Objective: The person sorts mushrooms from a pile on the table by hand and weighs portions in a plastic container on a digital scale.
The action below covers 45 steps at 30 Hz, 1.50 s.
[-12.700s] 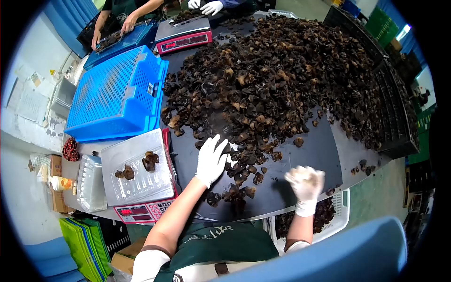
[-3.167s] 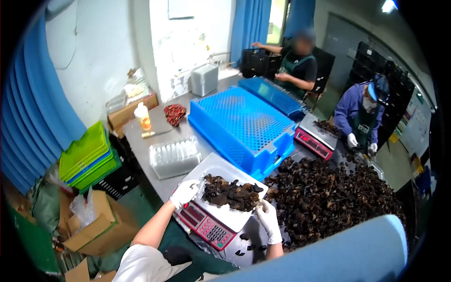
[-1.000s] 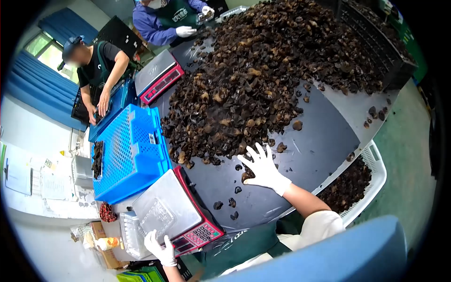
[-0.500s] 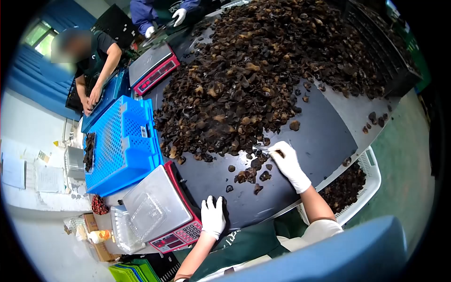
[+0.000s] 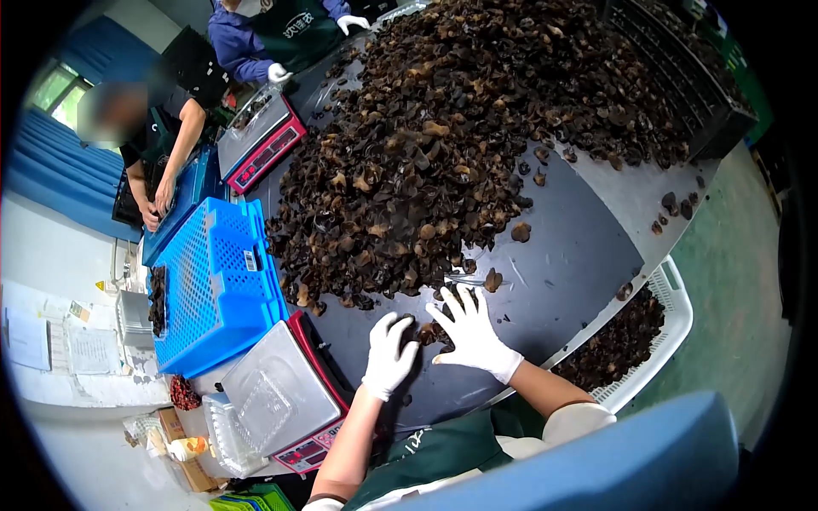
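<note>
White-gloved right hand (image 5: 479, 342), fingers (image 5: 468, 301) spread wide, left hand (image 5: 388, 361), fingers half-curled, dark pieces (image 5: 434, 334) between them, contact unclear

This is looking like a food-packing workroom. A fungus-like dark heap (image 5: 400, 179) is covering much of the worktable (image 5: 575, 255) at twelve o'clock. One scale (image 5: 252, 136) is sitting at ten, another scale (image 5: 302, 383) at half past seven beside clear trays (image 5: 228, 439). A blue crate (image 5: 217, 289) is lying at nine, a white basket (image 5: 678, 311) is standing at four, and aproned co-workers (image 5: 298, 36) are standing at ten and eleven.
</note>
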### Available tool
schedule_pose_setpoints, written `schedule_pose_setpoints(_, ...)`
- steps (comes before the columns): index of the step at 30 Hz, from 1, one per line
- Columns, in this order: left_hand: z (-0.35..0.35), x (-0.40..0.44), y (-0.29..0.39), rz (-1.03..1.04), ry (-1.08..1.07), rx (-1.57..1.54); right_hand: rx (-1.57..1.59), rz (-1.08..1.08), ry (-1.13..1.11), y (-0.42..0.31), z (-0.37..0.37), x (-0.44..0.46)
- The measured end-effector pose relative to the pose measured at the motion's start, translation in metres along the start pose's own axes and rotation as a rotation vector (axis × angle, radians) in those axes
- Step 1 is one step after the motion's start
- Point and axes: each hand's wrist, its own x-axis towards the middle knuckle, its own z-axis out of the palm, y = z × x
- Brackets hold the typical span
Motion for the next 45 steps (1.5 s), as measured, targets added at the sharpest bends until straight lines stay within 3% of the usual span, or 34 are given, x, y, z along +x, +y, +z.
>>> schedule_pose_setpoints(3,0.021,0.013,-0.011,0.137,-0.158,0.134,-0.031,-0.173,0.059,0.018,0.013,0.003)
schedule_pose_setpoints(6,0.04,0.009,-0.025,0.216,-0.097,0.011,0.047,-0.29,0.157,0.037,0.014,-0.002)
schedule_pose_setpoints(8,0.044,0.005,-0.024,0.19,-0.027,-0.031,0.296,-0.283,0.262,0.051,0.018,-0.006)
schedule_pose_setpoints(10,0.04,0.002,-0.021,0.07,0.039,-0.123,0.549,-0.125,0.494,0.043,-0.007,0.0)
schedule_pose_setpoints(12,0.038,0.0,-0.021,-0.102,0.144,-0.314,1.26,0.447,0.424,0.041,-0.016,-0.006)
schedule_pose_setpoints(13,0.037,-0.002,-0.022,-0.305,0.135,-0.613,1.741,0.485,0.471,0.05,-0.015,-0.005)
schedule_pose_setpoints(14,0.036,-0.003,-0.023,-0.511,0.12,-0.91,1.966,0.563,0.503,0.056,-0.018,-0.009)
schedule_pose_setpoints(15,0.033,-0.001,-0.024,-0.498,0.147,-1.02,2.144,0.715,0.485,0.058,-0.023,-0.011)
schedule_pose_setpoints(16,0.026,0.004,-0.014,-0.642,0.179,-1.407,2.318,0.867,0.459,0.06,-0.026,-0.012)
schedule_pose_setpoints(17,0.022,0.007,-0.012,-0.688,0.128,-1.575,2.321,1.017,0.447,0.058,-0.025,-0.01)
schedule_pose_setpoints(20,0.015,0.007,-0.003,-0.748,-0.002,-1.968,2.497,0.891,0.315,0.048,-0.023,-0.004)
schedule_pose_setpoints(21,0.013,0.007,0.0,-0.872,-0.021,-2.016,2.493,0.779,0.27,0.043,-0.023,-0.005)
schedule_pose_setpoints(24,0.011,0.006,0.008,-0.799,-0.141,-2.149,2.944,0.57,0.086,0.049,0.002,-0.004)
schedule_pose_setpoints(25,0.011,0.003,0.008,-0.801,-0.137,-2.149,2.769,0.556,0.064,0.032,-0.02,0.002)
schedule_pose_setpoints(29,0.014,-0.01,0.002,-0.792,-0.106,-2.02,2.724,0.45,-0.104,0.026,-0.02,0.002)
schedule_pose_setpoints(32,0.012,-0.008,0.015,-0.743,-0.087,-1.975,2.762,0.498,-0.135,0.018,-0.014,-0.001)
schedule_pose_setpoints(34,0.009,-0.004,0.028,-0.756,-0.029,-1.752,2.718,0.426,-0.206,0.014,-0.009,-0.003)
schedule_pose_setpoints(38,0.012,-0.011,0.014,-0.846,0.038,-1.595,2.695,0.469,-0.164,0.013,-0.012,-0.003)
schedule_pose_setpoints(41,0.0,-0.008,0.018,-0.91,0.075,-1.66,1.77,0.366,-0.018,0.012,-0.029,0.0)
schedule_pose_setpoints(44,0.002,-0.015,0.014,-0.941,0.074,-1.677,1.766,0.422,0.086,0.025,-0.011,-0.003)
schedule_pose_setpoints(45,0.005,-0.017,0.011,-0.913,0.061,-1.643,1.833,0.555,0.042,0.021,-0.025,0.001)
